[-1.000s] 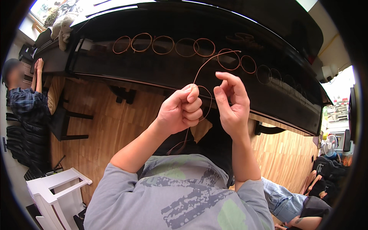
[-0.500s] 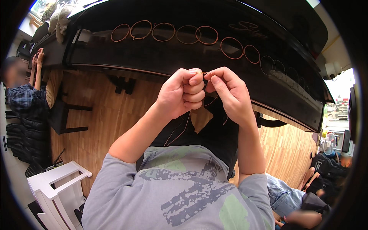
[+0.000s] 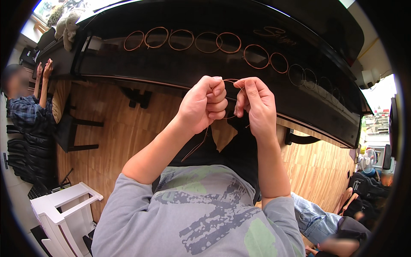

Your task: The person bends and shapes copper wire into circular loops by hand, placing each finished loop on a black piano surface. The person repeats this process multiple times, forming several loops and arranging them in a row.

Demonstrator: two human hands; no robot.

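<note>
Both hands are raised in front of me, near the front edge of a black piano [image 3: 141, 64]. My left hand [image 3: 202, 107] is closed, thumb on top, pinching a thin copper-coloured string [image 3: 231, 80]. My right hand [image 3: 260, 105] grips the same string a short way to the right, thumb against the fingers. The string bridges the gap between the hands and curves below them as a loop. A loose tail hangs under my left hand, and a short end shows below my right hand. Parts of the string are hidden by my fingers.
Several coiled copper-coloured strings [image 3: 181, 49] and thinner grey coils [image 3: 296, 75] lie in a row on the piano. A person [image 3: 28, 107] sits at far left by a black stool [image 3: 70, 132]. White furniture [image 3: 60, 205] stands lower left; another person's jeans [image 3: 317, 216] show lower right.
My right hand has shifted slightly right and turned, widening the gap between the hands. More string shows between them, and the hanging tail has swung.
</note>
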